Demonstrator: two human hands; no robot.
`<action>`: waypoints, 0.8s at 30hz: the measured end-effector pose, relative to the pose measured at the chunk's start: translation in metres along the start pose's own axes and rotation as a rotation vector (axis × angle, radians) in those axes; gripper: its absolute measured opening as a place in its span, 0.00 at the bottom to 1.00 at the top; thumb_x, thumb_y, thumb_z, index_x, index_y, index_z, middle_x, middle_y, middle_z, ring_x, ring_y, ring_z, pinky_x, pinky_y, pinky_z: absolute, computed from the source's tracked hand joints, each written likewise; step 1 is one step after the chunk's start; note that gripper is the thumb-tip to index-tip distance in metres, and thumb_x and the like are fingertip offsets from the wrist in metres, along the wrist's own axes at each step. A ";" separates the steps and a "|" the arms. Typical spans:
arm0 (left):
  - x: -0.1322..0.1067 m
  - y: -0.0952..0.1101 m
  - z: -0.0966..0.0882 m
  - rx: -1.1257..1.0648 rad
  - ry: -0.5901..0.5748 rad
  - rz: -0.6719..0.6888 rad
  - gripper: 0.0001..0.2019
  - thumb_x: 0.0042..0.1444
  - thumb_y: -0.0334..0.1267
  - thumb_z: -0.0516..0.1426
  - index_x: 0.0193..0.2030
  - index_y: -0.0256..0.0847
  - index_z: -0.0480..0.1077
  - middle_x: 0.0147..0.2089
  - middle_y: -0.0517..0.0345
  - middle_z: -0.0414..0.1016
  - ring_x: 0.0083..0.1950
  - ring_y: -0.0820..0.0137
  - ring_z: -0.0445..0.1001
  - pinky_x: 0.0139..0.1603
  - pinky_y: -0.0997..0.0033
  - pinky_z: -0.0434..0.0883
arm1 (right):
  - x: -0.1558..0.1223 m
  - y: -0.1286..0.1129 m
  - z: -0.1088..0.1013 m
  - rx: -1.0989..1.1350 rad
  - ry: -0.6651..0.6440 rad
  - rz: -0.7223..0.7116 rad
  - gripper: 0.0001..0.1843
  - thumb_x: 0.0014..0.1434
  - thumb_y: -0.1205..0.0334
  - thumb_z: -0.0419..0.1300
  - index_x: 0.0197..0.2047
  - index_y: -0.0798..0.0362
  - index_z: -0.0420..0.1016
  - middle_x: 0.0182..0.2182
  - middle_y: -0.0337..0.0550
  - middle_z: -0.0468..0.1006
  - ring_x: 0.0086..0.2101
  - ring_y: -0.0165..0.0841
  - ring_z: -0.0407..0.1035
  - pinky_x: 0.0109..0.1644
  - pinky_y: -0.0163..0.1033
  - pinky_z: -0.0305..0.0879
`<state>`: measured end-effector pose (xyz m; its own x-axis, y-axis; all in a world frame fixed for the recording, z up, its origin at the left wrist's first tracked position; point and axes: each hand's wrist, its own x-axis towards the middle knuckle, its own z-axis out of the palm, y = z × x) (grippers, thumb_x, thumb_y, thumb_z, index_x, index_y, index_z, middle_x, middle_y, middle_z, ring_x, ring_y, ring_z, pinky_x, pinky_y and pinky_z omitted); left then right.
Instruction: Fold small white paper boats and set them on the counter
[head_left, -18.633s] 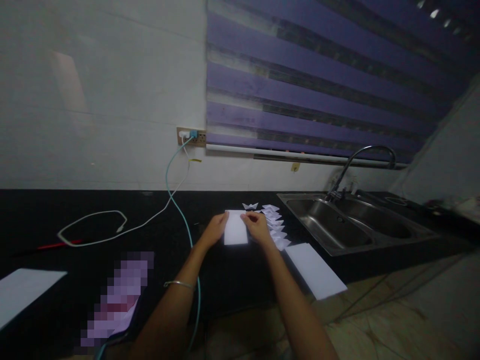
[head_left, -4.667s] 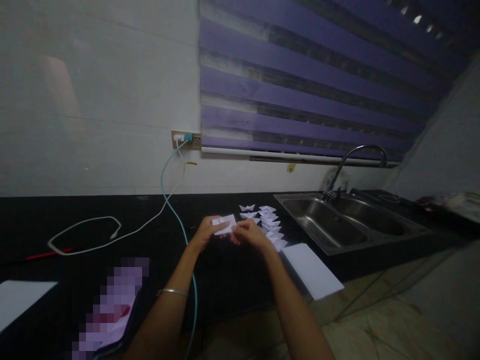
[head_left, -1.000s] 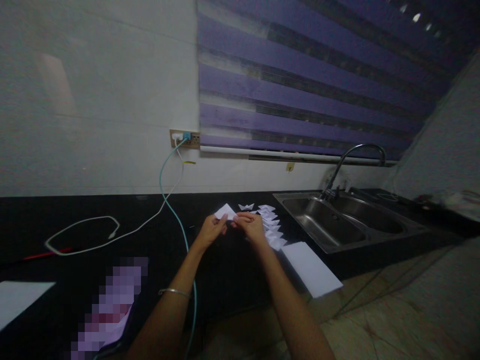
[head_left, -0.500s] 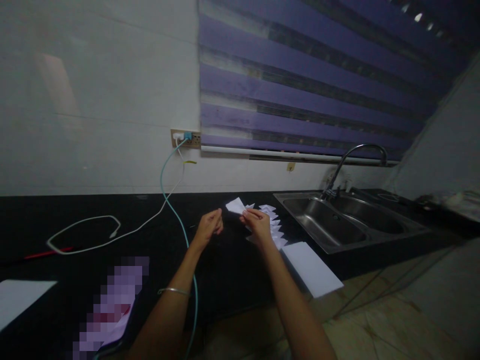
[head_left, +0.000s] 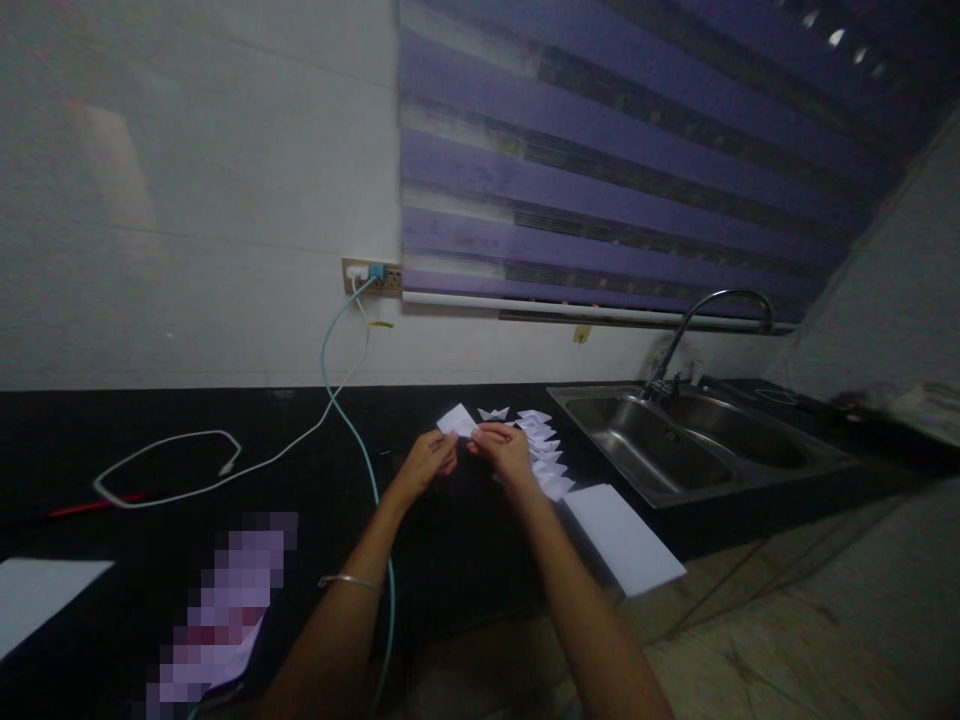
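- Nearest us at lower left lie a purple item, its surface pixelated, and a white sheet cut off by the edge of view.
- We wear a thin silvery bracelet on the left forearm, and a teal cable runs past that arm.
- To our right, plain white paper lies slantwise at the counter's front edge.
- Ahead, our left hand pinches the near left side of a small folded paper, fingers curled in.
- Our right hand grips the same piece by its right corner, between thumb and fingertips.
- We have that piece between both hands, over the black counter; whether it touches the surface we cannot tell.
- Just beyond the right hand stand folded paper boats, bunched in a row, with one more boat set to their left.
- Farther right we see a steel double sink and its curved faucet.
- Farthest, a striped purple blind hangs beside a wall socket.
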<state>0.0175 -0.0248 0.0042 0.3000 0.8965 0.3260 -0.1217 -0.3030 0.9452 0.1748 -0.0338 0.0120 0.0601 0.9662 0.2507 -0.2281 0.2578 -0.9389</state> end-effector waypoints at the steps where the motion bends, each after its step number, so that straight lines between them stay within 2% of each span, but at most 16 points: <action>1: 0.001 -0.002 0.000 -0.033 -0.007 -0.006 0.23 0.54 0.57 0.56 0.23 0.39 0.58 0.16 0.68 0.55 0.17 0.79 0.58 0.19 0.77 0.57 | 0.000 0.000 0.000 0.001 0.003 0.004 0.20 0.41 0.55 0.71 0.35 0.59 0.78 0.26 0.46 0.80 0.27 0.34 0.75 0.35 0.38 0.73; 4: 0.003 -0.007 0.002 -0.074 -0.009 -0.033 0.24 0.54 0.59 0.54 0.22 0.40 0.58 0.16 0.70 0.53 0.15 0.79 0.55 0.18 0.76 0.58 | 0.000 0.000 0.002 0.005 0.011 0.009 0.19 0.41 0.55 0.71 0.35 0.59 0.78 0.26 0.46 0.80 0.26 0.33 0.75 0.34 0.38 0.72; 10: 0.000 0.001 0.002 0.185 -0.036 -0.015 0.27 0.55 0.58 0.53 0.16 0.38 0.62 0.13 0.62 0.60 0.16 0.78 0.58 0.20 0.75 0.56 | -0.002 0.002 0.007 -0.029 -0.011 0.010 0.19 0.40 0.55 0.71 0.33 0.58 0.78 0.25 0.45 0.80 0.26 0.35 0.75 0.33 0.38 0.72; 15: -0.001 -0.001 0.004 0.053 -0.009 -0.017 0.24 0.53 0.58 0.54 0.20 0.38 0.62 0.13 0.66 0.57 0.15 0.78 0.55 0.19 0.75 0.55 | 0.000 0.006 0.007 -0.041 -0.007 0.015 0.18 0.39 0.56 0.71 0.33 0.58 0.79 0.26 0.46 0.81 0.26 0.35 0.76 0.34 0.38 0.72; 20: 0.003 -0.012 0.002 -0.010 -0.122 -0.061 0.27 0.56 0.63 0.48 0.22 0.39 0.61 0.14 0.68 0.53 0.15 0.76 0.58 0.19 0.75 0.57 | 0.001 0.004 0.005 0.030 0.017 0.062 0.19 0.38 0.58 0.72 0.34 0.59 0.78 0.25 0.46 0.80 0.26 0.35 0.76 0.34 0.39 0.73; 24: 0.003 -0.012 0.001 -0.047 -0.150 -0.092 0.28 0.56 0.64 0.46 0.24 0.38 0.62 0.14 0.67 0.55 0.15 0.76 0.58 0.18 0.76 0.55 | 0.000 0.001 0.003 0.041 0.004 0.064 0.20 0.39 0.56 0.71 0.34 0.59 0.77 0.26 0.46 0.80 0.26 0.34 0.76 0.35 0.39 0.73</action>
<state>0.0207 -0.0185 -0.0059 0.4494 0.8603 0.2406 -0.1298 -0.2036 0.9704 0.1715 -0.0336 0.0119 0.0478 0.9808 0.1892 -0.2713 0.1951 -0.9425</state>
